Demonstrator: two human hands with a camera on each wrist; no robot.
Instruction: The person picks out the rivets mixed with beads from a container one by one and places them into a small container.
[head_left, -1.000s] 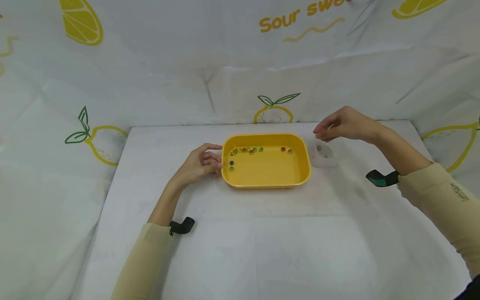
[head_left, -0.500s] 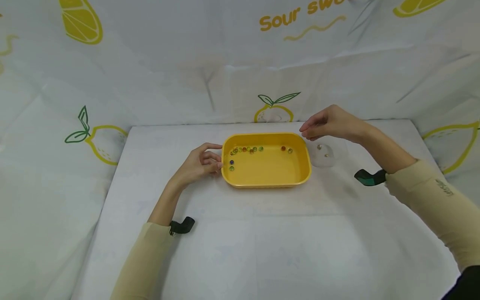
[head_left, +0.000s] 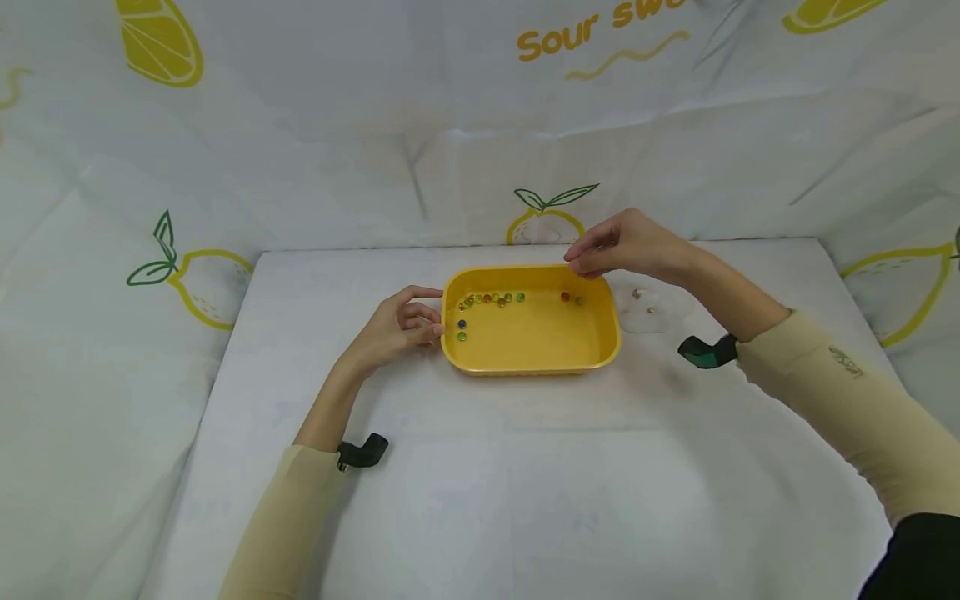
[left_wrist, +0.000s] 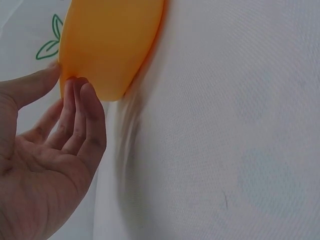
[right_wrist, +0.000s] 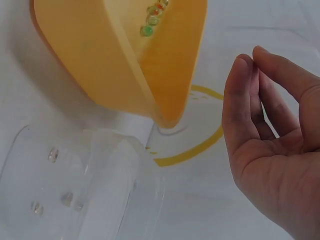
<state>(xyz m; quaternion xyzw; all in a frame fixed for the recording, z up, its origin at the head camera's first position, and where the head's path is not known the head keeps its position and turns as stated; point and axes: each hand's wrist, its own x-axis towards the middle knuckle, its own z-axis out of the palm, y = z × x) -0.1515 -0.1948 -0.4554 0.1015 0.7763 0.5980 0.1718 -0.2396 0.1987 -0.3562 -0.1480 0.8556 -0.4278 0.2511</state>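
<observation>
A yellow plastic tray (head_left: 532, 342) lies on the white table, with several coloured glass marbles (head_left: 495, 297) mostly lined along its back side. My left hand (head_left: 393, 327) holds the tray's left end, its thumb and fingertips against the rim and end wall. Over the tray's back right corner hovers my right hand (head_left: 630, 246). In the right wrist view, its thumb and fingertips meet and no marble shows between them. To the right of the tray stands a clear plastic box (right_wrist: 100, 185) with a few colourless-looking marbles (right_wrist: 53, 154) in it.
White cloth (head_left: 337, 167) with lemon prints hangs behind and beside the table. The table's back edge runs close behind the tray. White table surface (head_left: 517, 500) stretches in front, and the right forearm passes over it beside the clear box.
My right hand has moved left, from above the clear box to the tray's back right corner. The left hand and the tray stay in place.
</observation>
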